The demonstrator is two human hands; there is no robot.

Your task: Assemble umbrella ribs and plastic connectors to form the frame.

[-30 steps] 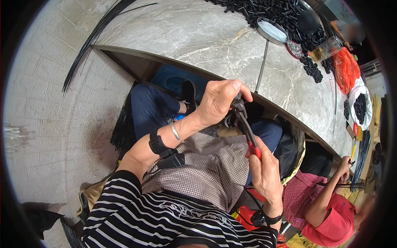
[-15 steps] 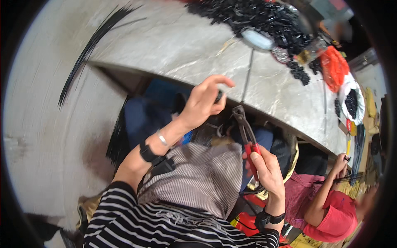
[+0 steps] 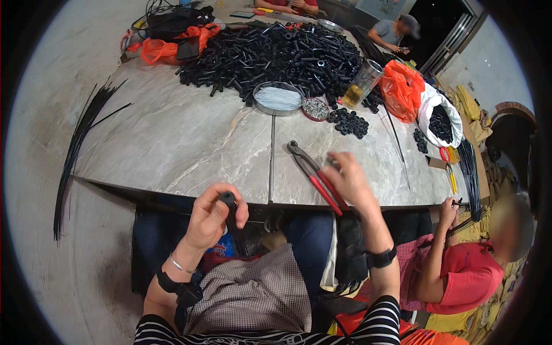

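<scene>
My left hand (image 3: 210, 215) is closed around a short black tube (image 3: 228, 199), held upright over my lap at the table's front edge, with its round, holed end facing up. A pair of pincers (image 3: 313, 173) with red handles and dark metal jaws lies slantwise on the marbled tabletop, jaws pointing away from me. My right hand (image 3: 349, 181) is just over the handles on their right side, slightly smeared by motion. Its fingers are apart and nothing shows in them.
A large heap of black tubes (image 3: 270, 54) covers the table's far side. Before it stand a round tin of white sticks (image 3: 278, 99), a dish of small metal pieces (image 3: 315, 108) and black rings (image 3: 348, 123). Thin black rods (image 3: 80, 144) overhang the left edge. A co-worker (image 3: 460, 270) sits at right.
The pincers went from my right hand above my lap onto the tabletop, and that hand has let go. My left hand has moved left and nearer. The view has lifted and turned.
</scene>
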